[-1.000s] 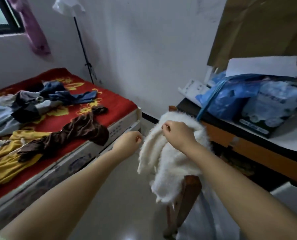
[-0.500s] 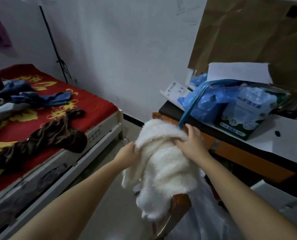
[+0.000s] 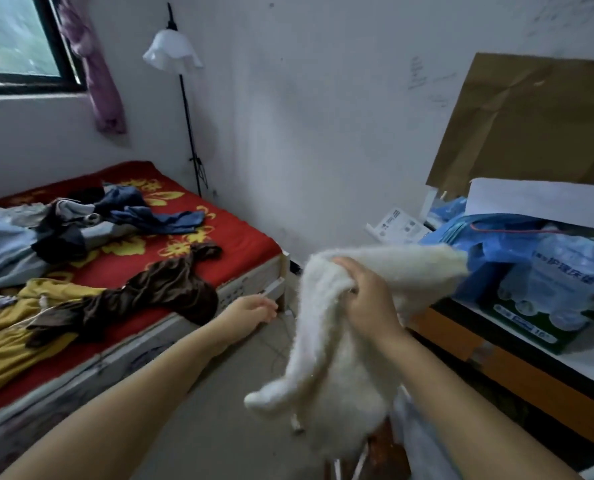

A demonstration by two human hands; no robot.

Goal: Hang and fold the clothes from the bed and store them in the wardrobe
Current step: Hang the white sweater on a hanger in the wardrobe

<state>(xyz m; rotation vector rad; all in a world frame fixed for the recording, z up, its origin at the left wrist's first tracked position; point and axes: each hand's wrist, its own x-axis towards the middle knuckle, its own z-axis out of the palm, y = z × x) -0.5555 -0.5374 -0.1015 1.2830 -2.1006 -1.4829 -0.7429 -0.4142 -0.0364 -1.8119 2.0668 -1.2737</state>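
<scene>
My right hand [image 3: 364,299] grips a fluffy white garment [image 3: 326,358] and holds it up in the air between the bed and the desk; its sleeves dangle down. My left hand [image 3: 250,308] hangs free beside the bed's corner, fingers relaxed, holding nothing. On the bed [image 3: 240,244] with the red flowered sheet lie a brown garment [image 3: 157,292], a yellow garment [image 3: 14,327], blue clothes [image 3: 143,216] and a pale blue-grey garment [image 3: 1,251]. No wardrobe is in view.
A desk [image 3: 517,372] at the right carries a blue plastic bag [image 3: 510,244], a green box and papers, with cardboard [image 3: 531,126] leaning behind. A floor lamp [image 3: 172,53] stands in the corner. A wooden chair back [image 3: 378,448] is under the white garment. Bare floor lies between.
My right hand has lifted the white garment off the chair back. My left hand let go of it and moved left toward the bed. The view swung back left.
</scene>
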